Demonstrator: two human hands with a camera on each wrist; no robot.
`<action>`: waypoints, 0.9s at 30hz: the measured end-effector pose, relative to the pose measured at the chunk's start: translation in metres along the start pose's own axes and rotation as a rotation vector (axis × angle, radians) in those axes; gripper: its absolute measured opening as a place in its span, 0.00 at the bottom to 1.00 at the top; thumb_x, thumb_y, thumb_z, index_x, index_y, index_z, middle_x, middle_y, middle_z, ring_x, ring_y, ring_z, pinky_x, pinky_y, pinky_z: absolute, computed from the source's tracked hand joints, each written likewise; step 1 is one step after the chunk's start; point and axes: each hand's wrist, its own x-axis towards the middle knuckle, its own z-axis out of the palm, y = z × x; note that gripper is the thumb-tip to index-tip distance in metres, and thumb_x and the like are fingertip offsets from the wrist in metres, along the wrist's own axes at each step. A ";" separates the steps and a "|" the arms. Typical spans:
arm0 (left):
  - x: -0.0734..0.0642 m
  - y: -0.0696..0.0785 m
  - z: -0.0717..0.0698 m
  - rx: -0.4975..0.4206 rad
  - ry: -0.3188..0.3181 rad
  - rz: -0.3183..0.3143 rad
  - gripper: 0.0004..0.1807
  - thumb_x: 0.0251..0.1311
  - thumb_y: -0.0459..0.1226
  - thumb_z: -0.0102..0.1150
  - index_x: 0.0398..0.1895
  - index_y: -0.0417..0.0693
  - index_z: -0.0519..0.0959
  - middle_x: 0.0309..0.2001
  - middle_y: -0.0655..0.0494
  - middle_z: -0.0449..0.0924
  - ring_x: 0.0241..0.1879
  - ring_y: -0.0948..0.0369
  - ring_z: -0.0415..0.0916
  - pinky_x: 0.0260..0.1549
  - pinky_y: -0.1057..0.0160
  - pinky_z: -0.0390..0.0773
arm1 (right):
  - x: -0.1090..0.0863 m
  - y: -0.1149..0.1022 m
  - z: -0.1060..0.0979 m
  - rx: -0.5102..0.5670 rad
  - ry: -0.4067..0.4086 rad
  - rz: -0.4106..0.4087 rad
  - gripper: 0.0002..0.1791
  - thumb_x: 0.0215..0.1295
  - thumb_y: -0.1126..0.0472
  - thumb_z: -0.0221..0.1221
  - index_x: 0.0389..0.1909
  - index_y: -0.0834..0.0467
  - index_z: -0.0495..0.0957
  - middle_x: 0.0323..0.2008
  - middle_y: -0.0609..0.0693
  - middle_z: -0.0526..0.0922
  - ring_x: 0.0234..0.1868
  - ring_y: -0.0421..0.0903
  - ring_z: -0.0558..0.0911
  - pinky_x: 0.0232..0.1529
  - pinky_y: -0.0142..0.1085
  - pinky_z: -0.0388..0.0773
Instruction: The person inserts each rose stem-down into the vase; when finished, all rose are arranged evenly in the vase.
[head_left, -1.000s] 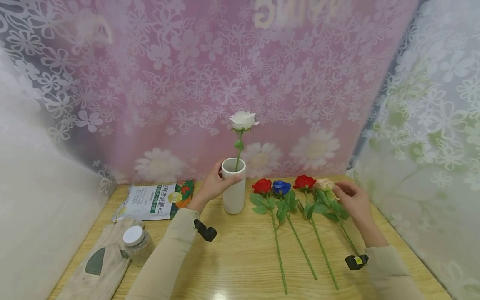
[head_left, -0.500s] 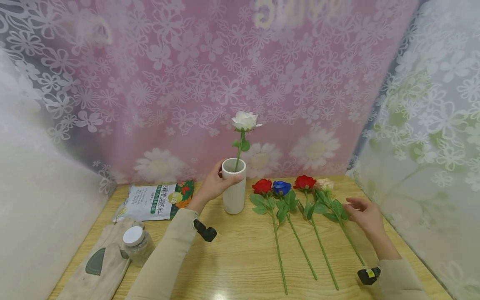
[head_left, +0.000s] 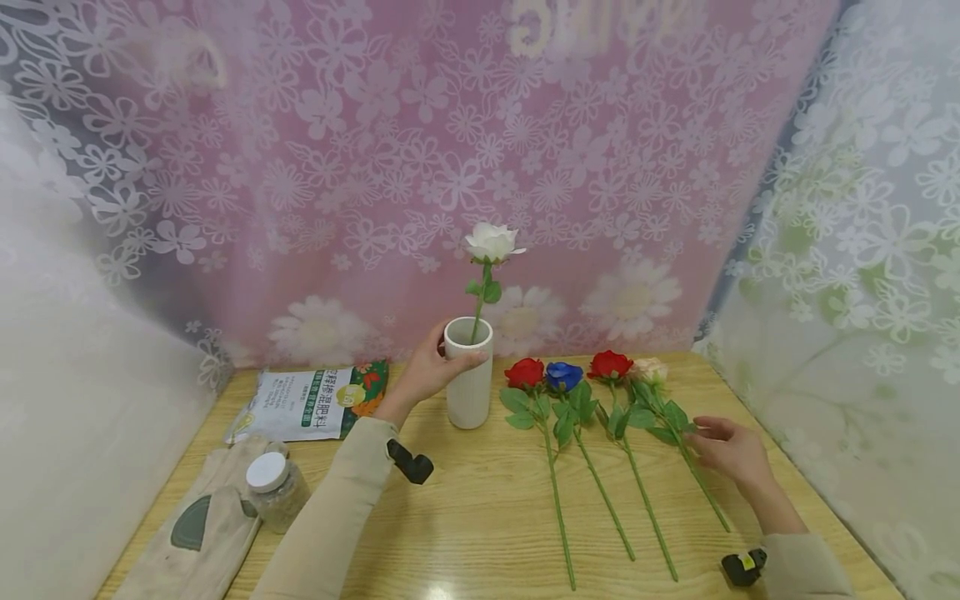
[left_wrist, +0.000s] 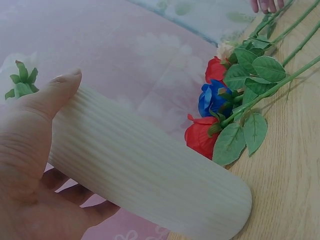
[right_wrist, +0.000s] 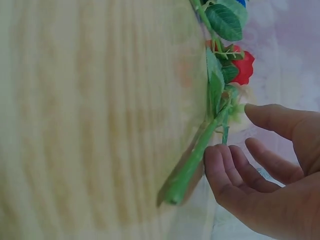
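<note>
My left hand (head_left: pixel 426 372) grips a white ribbed vase (head_left: pixel 468 396) standing on the table, thumb across its front near the rim. One white rose (head_left: pixel 493 242) on a green stem rises out of the vase. At the right, my right hand (head_left: pixel 729 454) is beside the stem of a cream rose (head_left: pixel 649 370) lying on the table. In the right wrist view its thumb and fingers are apart, with fingertips right at the green stem (right_wrist: pixel 192 162). To the left of that rose lie a red rose (head_left: pixel 609 364), a blue rose (head_left: pixel 563 376) and another red rose (head_left: pixel 523 372).
Left of the vase lies a printed plastic bag (head_left: pixel 307 406). Nearer to me are a clear jar with a white lid (head_left: pixel 267 472) and beige gloves (head_left: pixel 191 533). Behind the wooden table (head_left: pixel 465 517) hangs a pink floral curtain (head_left: pixel 390 167), with a pale one at the right.
My right hand has drawn back from the cream rose's head, down along its stem toward me. The white rose has turned and shifted slightly right. My left hand stays on the vase.
</note>
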 end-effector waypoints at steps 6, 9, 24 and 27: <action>0.000 0.000 0.000 -0.011 -0.004 0.002 0.41 0.64 0.50 0.73 0.78 0.58 0.65 0.68 0.48 0.75 0.67 0.45 0.75 0.66 0.39 0.77 | 0.001 0.005 0.000 -0.063 -0.051 0.009 0.39 0.76 0.54 0.64 0.75 0.74 0.63 0.66 0.78 0.72 0.45 0.47 0.89 0.45 0.38 0.89; 0.000 0.000 0.000 -0.014 -0.007 0.005 0.42 0.64 0.49 0.73 0.78 0.57 0.65 0.68 0.48 0.75 0.67 0.45 0.75 0.66 0.39 0.77 | 0.002 0.006 0.000 -0.097 -0.053 -0.003 0.38 0.75 0.55 0.65 0.74 0.75 0.64 0.66 0.78 0.73 0.46 0.51 0.89 0.44 0.39 0.89; 0.002 -0.003 0.000 -0.019 -0.011 0.015 0.42 0.64 0.49 0.74 0.78 0.58 0.64 0.68 0.49 0.75 0.67 0.45 0.76 0.66 0.39 0.77 | 0.006 0.006 0.000 -0.195 -0.054 -0.020 0.34 0.73 0.58 0.65 0.71 0.74 0.68 0.63 0.77 0.77 0.47 0.56 0.89 0.46 0.46 0.88; 0.002 -0.002 0.001 -0.023 -0.013 0.022 0.41 0.64 0.49 0.74 0.78 0.57 0.65 0.68 0.49 0.75 0.67 0.45 0.76 0.65 0.39 0.77 | 0.007 0.006 0.000 -0.187 -0.058 -0.010 0.32 0.75 0.60 0.62 0.71 0.75 0.69 0.62 0.76 0.78 0.49 0.58 0.88 0.46 0.45 0.88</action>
